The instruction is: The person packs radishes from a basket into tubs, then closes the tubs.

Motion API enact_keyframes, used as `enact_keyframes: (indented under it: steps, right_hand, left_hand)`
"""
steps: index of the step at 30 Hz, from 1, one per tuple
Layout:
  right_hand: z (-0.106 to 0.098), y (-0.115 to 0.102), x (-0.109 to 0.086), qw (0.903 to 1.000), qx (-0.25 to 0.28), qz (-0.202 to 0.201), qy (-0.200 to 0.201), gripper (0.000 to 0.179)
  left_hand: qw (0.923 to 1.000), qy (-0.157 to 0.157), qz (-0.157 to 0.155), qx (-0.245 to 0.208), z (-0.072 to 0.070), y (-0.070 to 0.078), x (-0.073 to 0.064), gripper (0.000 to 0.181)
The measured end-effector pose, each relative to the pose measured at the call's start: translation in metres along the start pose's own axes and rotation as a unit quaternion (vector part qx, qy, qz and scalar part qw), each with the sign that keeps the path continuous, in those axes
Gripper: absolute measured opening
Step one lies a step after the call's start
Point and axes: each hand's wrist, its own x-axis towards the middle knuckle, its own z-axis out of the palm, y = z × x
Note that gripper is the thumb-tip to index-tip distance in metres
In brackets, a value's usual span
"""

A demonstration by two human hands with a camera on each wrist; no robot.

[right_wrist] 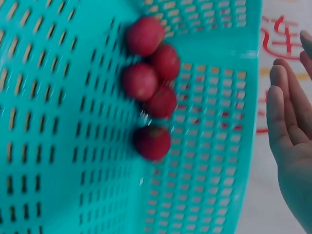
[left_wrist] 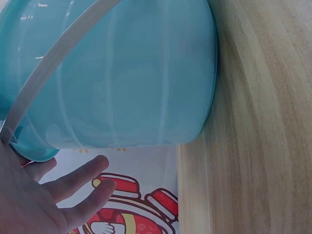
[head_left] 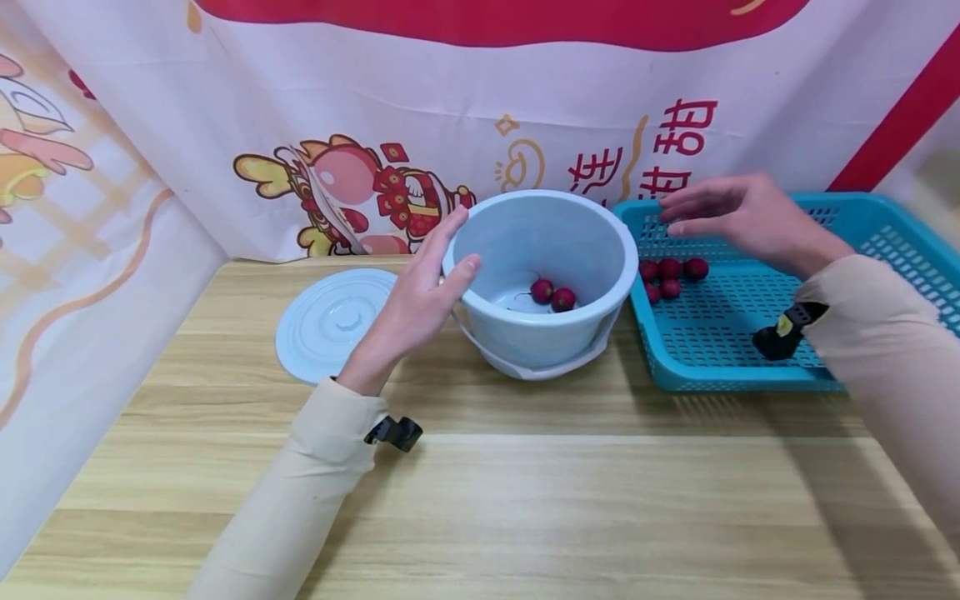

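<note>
We see five radishes (head_left: 670, 268) on the floor of the basket (head_left: 738, 380), at its bucket-side end, lower than our right hand (head_left: 742, 218) and left of its palm. That hand is nearer than our left hand (head_left: 420, 304); its fingers reach out loosely, parted from the thumb, holding nothing. Our left fingers lie straight at the rim of the bucket (head_left: 536, 340), gripping nothing. Being round, the radishes offer us no clear long axis.

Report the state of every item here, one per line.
Light-blue bucket: upright, uncovered
Bucket handle: lowered
Bucket lid: off, flat on the table
Perforated teal basket: upright
Two radishes: inside bucket
Five radishes: clustered inside basket
Left grip: fingers extended, beside bucket
Right grip: empty, above basket
</note>
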Motion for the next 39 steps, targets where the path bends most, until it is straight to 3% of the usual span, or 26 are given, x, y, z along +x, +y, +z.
enact_keyframes:
  steps: [6,12,22,39]
  right_hand:
    - [-0.010,0.026,0.004,0.9972,-0.028,0.047,-0.052,0.072]
    - [-0.015,0.049,0.005,0.9930,-0.044,0.065,-0.088,0.072]
    - [-0.013,0.073,0.010,0.9903,-0.014,0.093,-0.102,0.063]
    - [-0.004,0.083,0.018,0.9843,-0.083,0.109,-0.111,0.061]
  left_hand:
    - [1.0000,0.003,-0.001,-0.002,0.001,0.000,0.000,0.070]
    - [1.0000,0.002,0.001,0.003,0.001,0.001,0.000,0.071]
    - [1.0000,0.000,0.002,0.006,0.000,0.001,0.000,0.071]
    - [1.0000,-0.001,-0.001,0.004,0.000,-0.002,0.001,0.071]
